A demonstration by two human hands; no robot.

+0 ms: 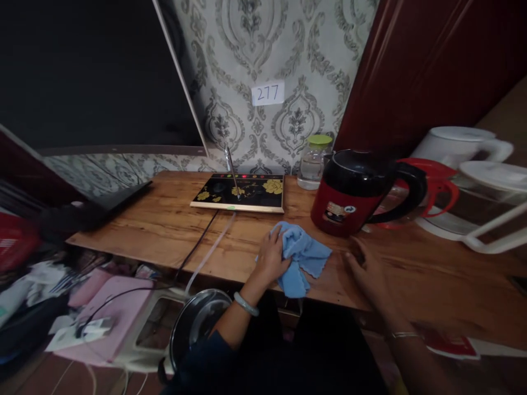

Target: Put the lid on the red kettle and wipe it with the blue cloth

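My left hand [270, 257], a pale bangle on its wrist, is closed on a crumpled blue cloth [303, 247] that lies on the wooden table [164, 230] near its front edge. To the right of the cloth, my right hand [368, 269] is over the tabletop with thumb and fingers apart, holding nothing. Just beyond that hand stands a red and black jug-shaped appliance [340, 200] with a large black handle. Left of it, farther back, is a flat black panel [218, 191] with gold flowers and a thin metal spout [231, 170].
A glass jar [311, 170] with a green lid stands against the wall. White and red pitchers [448, 145] crowd the right side. A screen [94, 71] looms at left. Below the front edge are a pot [185, 323], a cable, a tube and a pink-topped stool [119, 307].
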